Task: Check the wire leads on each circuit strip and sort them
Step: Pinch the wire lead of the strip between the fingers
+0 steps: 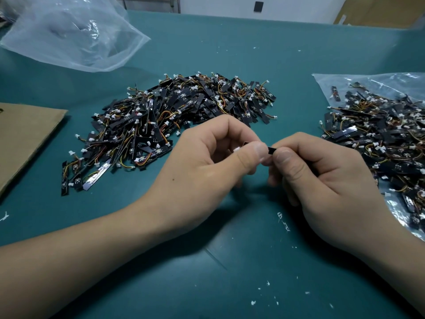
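A small black circuit strip [271, 150] is held between both hands above the green table [241, 54]. My left hand [216, 157] pinches its left part with thumb and curled fingers, and a white connector [236, 149] peeks out beside the thumb. My right hand [322, 173] pinches the strip's right end. Most of the strip is hidden by the fingers. A large heap of black strips with coloured wires [170, 118] lies behind the hands. A second heap [379, 134] lies on a clear plastic bag [368, 81] at the right.
A crumpled clear plastic bag [69, 35] sits at the far left. A brown cardboard sheet [25, 137] lies at the left edge. Small white flecks [284, 221] dot the table near me. A cardboard box [379, 12] stands at the far right.
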Available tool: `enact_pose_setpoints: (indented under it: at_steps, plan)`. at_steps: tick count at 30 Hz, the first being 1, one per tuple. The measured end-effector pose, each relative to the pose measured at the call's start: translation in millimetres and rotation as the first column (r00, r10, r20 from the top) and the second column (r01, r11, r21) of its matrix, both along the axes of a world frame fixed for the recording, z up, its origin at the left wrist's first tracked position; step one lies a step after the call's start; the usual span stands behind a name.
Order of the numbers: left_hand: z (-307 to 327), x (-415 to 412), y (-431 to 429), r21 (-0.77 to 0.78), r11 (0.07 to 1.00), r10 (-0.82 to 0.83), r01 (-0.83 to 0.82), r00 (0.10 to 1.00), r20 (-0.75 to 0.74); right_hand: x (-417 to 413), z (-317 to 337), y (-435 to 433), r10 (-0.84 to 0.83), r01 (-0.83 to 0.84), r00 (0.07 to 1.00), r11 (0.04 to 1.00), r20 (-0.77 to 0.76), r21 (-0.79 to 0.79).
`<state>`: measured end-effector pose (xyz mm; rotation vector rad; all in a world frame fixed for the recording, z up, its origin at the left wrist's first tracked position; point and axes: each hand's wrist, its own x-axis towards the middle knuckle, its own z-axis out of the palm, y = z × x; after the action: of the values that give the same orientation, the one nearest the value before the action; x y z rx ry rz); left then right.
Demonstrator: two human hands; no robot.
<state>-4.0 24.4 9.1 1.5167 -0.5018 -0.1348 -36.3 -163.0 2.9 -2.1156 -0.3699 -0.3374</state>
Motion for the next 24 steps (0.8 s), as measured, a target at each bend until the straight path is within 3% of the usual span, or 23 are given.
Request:
enact_pose_setpoints:
  at_steps: [20,24]
  plan:
    - [-1.3,2.7,1.2,0.072,0.997,0.019,-0.018,1.000,-0.004,-0.9,0.4,-0.1,0.007,-0.007,1.000,0.999,-0.017,-0.031]
    - [-0.9,1.9,1.1,0.065,0.998,0.019,-0.020,1.000,0.004,-1.6,1.0,1.1,0.034,-0.029,0.998,0.997,-0.062,0.077]
